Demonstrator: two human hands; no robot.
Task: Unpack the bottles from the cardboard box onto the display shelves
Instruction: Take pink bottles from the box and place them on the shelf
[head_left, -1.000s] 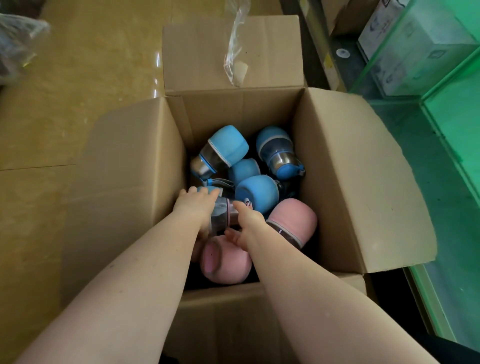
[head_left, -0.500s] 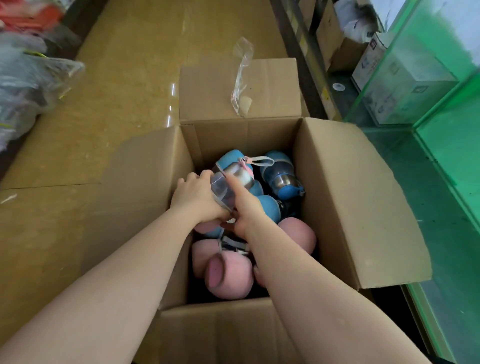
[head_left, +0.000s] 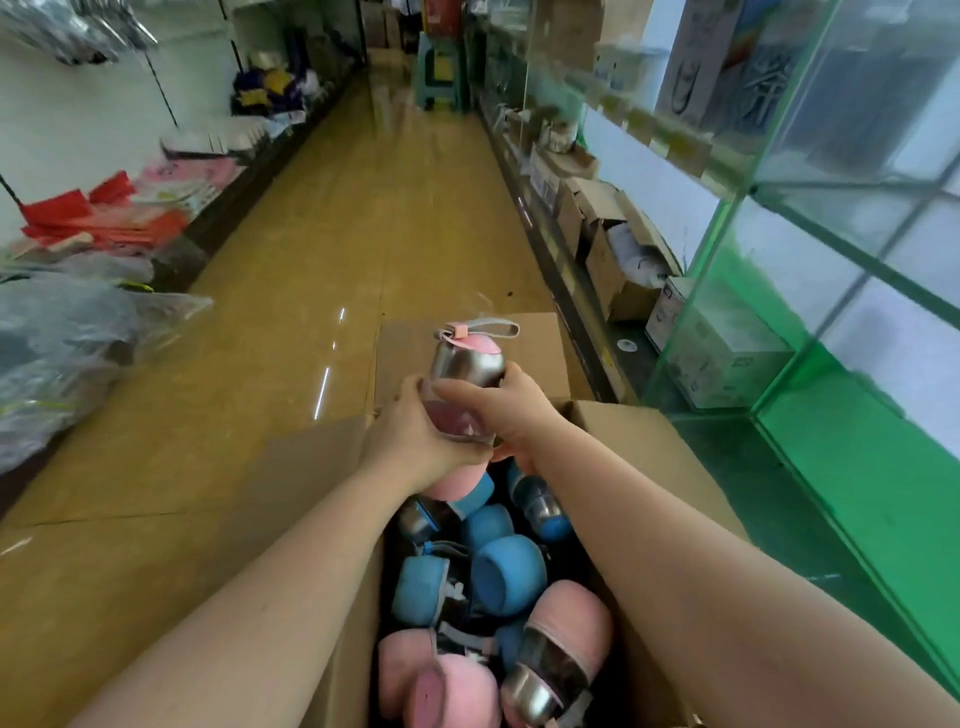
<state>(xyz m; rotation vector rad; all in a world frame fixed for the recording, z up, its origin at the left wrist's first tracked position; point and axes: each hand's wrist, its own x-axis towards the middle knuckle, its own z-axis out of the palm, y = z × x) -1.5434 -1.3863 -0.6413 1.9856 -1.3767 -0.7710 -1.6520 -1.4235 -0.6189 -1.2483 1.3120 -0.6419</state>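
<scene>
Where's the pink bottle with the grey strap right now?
In the head view, the pink bottle is centre frame, lifted above the open cardboard box, gripped by the left hand and right hand.

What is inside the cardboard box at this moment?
The cardboard box holds a loose pile of blue bottles and pink bottles, lying on their sides. Deeper layers and the box floor are covered by the pile and both forearms.

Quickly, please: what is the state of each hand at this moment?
Left hand: closed on the pink bottle, held above the box.
Right hand: closed on the same bottle.
</scene>
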